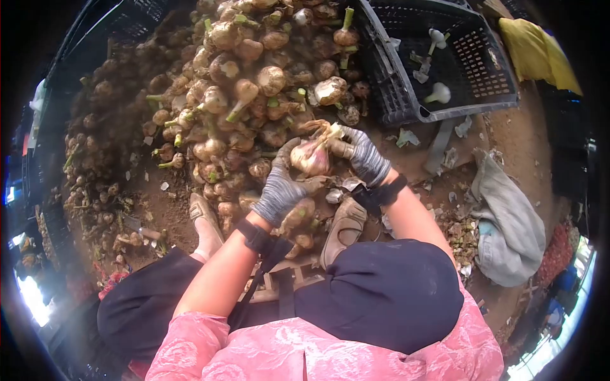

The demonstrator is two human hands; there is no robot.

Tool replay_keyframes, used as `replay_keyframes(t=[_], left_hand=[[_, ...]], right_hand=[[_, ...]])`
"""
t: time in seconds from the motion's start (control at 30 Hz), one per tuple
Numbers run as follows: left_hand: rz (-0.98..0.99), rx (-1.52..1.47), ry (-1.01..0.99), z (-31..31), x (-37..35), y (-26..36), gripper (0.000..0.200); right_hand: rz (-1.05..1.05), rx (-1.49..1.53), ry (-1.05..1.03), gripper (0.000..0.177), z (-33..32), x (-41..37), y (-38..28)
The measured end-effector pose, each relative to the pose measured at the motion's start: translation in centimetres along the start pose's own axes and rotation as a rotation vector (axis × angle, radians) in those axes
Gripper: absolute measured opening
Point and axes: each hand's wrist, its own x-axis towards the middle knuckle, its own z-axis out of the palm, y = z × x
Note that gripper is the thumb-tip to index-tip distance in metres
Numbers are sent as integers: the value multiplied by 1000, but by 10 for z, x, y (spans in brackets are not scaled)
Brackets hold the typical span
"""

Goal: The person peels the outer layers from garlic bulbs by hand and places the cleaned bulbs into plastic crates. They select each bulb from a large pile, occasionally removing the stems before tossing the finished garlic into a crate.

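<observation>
In the head view I hold a garlic bulb (311,157) in front of me, its outer skin loose and its roots or stem ragged at the top. My left hand (284,184), in a grey glove, cups the bulb from the left and below. The gloved fingers of my right hand (361,154) pinch it at the upper right, by the peeling skin. Just beyond my hands rises a large heap of soil-stained garlic bulbs (244,95), many with cut green stems.
A black plastic crate (406,114) at the upper right holds a few cleaned white bulbs (438,93). A knife (143,230) lies on the ground at left. Pale cloth (508,222) and scattered garlic skins are at right; a yellow sack (540,54) is behind.
</observation>
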Motion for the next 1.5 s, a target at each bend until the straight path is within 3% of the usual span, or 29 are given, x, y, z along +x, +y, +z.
replay_keyframes(t=[0.07, 0.13, 0.17, 0.6, 0.67, 0.7, 0.8, 0.87, 0.93, 0.97, 1.0, 1.13, 1.33, 1.4, 1.47, 1.5], left_hand=[[-33, -109, 11, 6, 0, 6, 76], [-65, -215, 23, 10, -2, 7, 73], [-28, -144, 46, 11, -3, 5, 71], [-50, -202, 11, 1, -12, 20, 64], [-312, -691, -61, 1, -3, 24, 61], [-106, -416, -63, 0, -11, 29, 60], [-84, -247, -57, 2, -9, 35, 63], [-37, -230, -52, 4, -8, 39, 66], [7, -211, -46, 6, -8, 42, 69], [1, -190, -40, 6, -9, 44, 72], [-7, -169, -36, 7, -10, 44, 75], [43, -111, -11, 3, -8, 34, 78], [-101, -251, -68, -1, -9, 43, 74], [-276, -775, -146, -4, -9, 42, 75], [-295, -758, -229, -5, -11, 35, 73], [-221, -429, -175, -4, -13, 33, 70]], right_hand=[[-11, 88, -3, 28, 15, -9, -11], [11, -174, 96, 30, 26, -13, -20], [9, -149, 117, 30, 33, -15, -21], [17, -127, -181, 27, 19, -13, -32], [-32, -170, -176, 27, 15, -14, -32], [-80, -209, -173, 27, 14, -14, -32], [-109, -249, -185, 28, 14, -20, -43], [-78, -250, -171, 30, 18, -23, -54], [101, -160, -97, 32, 22, -26, -63], [-43, -345, -101, 35, 25, -24, -62], [-48, -463, -42, 35, 26, -23, -56], [-128, -533, -17, 33, 31, -22, -50], [-206, -562, -78, 30, 26, -28, -55], [-352, -681, -120, 30, 16, -28, -49], [-361, -703, -123, 31, 17, -30, -54], [-217, -489, -155, 32, 14, -30, -52]])
